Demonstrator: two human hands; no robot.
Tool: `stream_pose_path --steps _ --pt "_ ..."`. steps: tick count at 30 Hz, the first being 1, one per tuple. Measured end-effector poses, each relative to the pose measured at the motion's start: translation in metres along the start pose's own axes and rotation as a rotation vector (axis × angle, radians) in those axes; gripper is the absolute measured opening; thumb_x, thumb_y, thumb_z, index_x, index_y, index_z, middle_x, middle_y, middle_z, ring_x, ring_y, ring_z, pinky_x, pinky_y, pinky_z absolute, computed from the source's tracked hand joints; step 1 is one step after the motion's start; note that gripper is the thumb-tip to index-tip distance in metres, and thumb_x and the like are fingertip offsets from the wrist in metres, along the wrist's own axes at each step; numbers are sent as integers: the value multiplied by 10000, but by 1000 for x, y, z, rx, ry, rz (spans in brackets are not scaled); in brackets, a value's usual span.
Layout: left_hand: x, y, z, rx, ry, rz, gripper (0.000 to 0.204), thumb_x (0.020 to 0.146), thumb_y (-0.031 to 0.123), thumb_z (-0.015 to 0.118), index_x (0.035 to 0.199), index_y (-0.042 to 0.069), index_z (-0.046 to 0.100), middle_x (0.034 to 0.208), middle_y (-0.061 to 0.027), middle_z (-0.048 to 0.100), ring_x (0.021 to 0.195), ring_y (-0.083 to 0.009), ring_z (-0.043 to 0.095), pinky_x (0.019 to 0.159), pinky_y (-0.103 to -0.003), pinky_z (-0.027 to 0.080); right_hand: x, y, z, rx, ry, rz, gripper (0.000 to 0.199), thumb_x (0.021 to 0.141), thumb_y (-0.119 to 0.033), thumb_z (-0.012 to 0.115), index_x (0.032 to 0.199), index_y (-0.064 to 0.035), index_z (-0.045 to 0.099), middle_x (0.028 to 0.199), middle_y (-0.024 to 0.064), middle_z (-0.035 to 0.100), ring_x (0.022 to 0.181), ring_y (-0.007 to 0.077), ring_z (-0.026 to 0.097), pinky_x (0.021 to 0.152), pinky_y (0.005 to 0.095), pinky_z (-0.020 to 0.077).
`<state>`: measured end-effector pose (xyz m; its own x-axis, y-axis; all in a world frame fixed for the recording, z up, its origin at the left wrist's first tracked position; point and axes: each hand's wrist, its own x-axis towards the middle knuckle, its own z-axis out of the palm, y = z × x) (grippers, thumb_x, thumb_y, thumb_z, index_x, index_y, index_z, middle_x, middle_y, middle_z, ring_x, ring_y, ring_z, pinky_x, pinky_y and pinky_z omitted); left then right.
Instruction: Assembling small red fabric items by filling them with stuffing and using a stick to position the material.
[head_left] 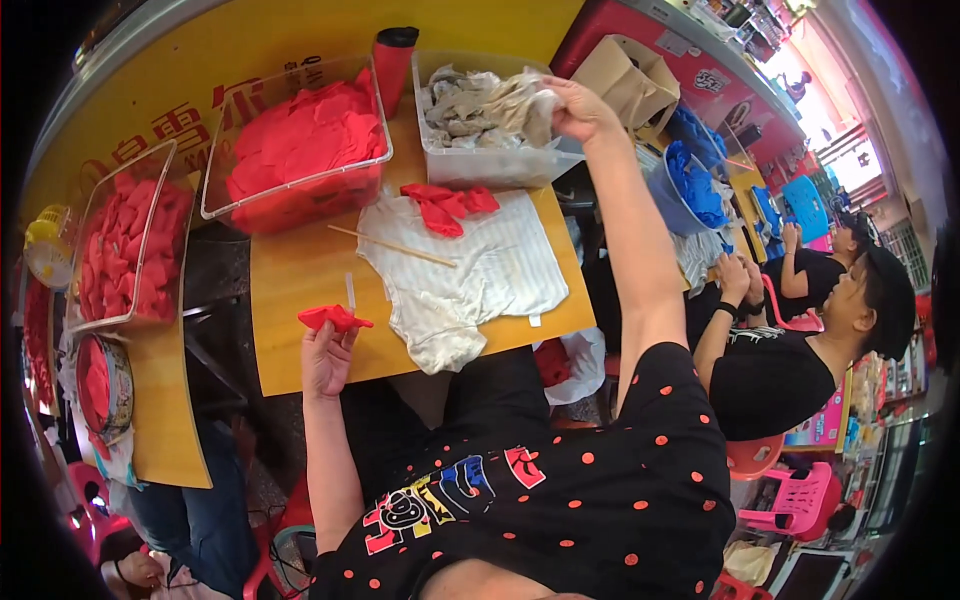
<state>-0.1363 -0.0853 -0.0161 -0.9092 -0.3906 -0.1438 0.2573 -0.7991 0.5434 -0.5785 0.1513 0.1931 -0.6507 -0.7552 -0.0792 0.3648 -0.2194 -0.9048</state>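
Observation:
Between the fingertips of my left hand (pixel 327 362) is a small folded red cloth piece (pixel 338 318), raised near the front left of the yellow table (pixel 290 290). A thin pale stick (pixel 350 290) stands up beside it. My right arm reaches far forward, and my right hand (pixel 583 108) pinches a crumpled beige clump (pixel 520 108) over a clear plastic bin (pixel 490 168) with more grey-beige clumps inside. Between my hands lies a striped white garment (pixel 490 265). Several red cloth pieces (pixel 447 207) and a wooden stick (pixel 392 245) rest on it.
A clear bin heaped with red cloth pieces (pixel 305 135) stands at the back left, another red-filled bin (pixel 130 245) farther left. A red tumbler (pixel 394 70) stands between bins. To the right are a tub of blue pieces (pixel 690 190) and a seated co-worker (pixel 790 370) in black.

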Motion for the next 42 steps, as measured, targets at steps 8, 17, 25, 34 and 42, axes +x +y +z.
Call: stream_pose_path --steps 8,17,25,34,42 --pt "3 2 3 -17 25 9 240 897 104 568 1126 37 534 1106 -118 613 1084 -246 577 897 -342 516 -87 6 18 15 -40 -20 247 886 -58 557 1124 5 574 1053 100 639 921 181 639 788 296 533" --pt "3 0 8 -30 -8 3 247 908 100 550 1141 22 528 1108 -149 608 1068 -239 585 909 -339 517 -174 155 -26 -1372 493 -11 263 853 -176 607 1059 -14 633 963 79 664 835 150 640 739 256 503" --pt "1 0 5 -50 -6 8 258 925 101 521 1164 9 499 1135 -150 590 1086 -253 574 917 -344 517 -189 143 21 -1321 314 -386 269 799 -188 667 1020 -35 644 1034 114 631 936 252 615 809 334 486" --pt "-1 1 0 -21 22 9 249 934 129 512 1152 8 503 1076 -134 611 1022 -249 610 827 -333 561 -188 188 50 -1618 202 -372 361 719 -205 737 1016 -38 617 1075 123 572 1053 296 523 892 372 429" --pt "-5 1 1 -42 20 16 236 932 126 516 1136 8 513 1051 -128 621 1004 -245 619 811 -327 569 -179 184 36 -1127 460 -133 255 792 -116 613 1028 -19 619 858 118 621 853 262 613 756 336 490"
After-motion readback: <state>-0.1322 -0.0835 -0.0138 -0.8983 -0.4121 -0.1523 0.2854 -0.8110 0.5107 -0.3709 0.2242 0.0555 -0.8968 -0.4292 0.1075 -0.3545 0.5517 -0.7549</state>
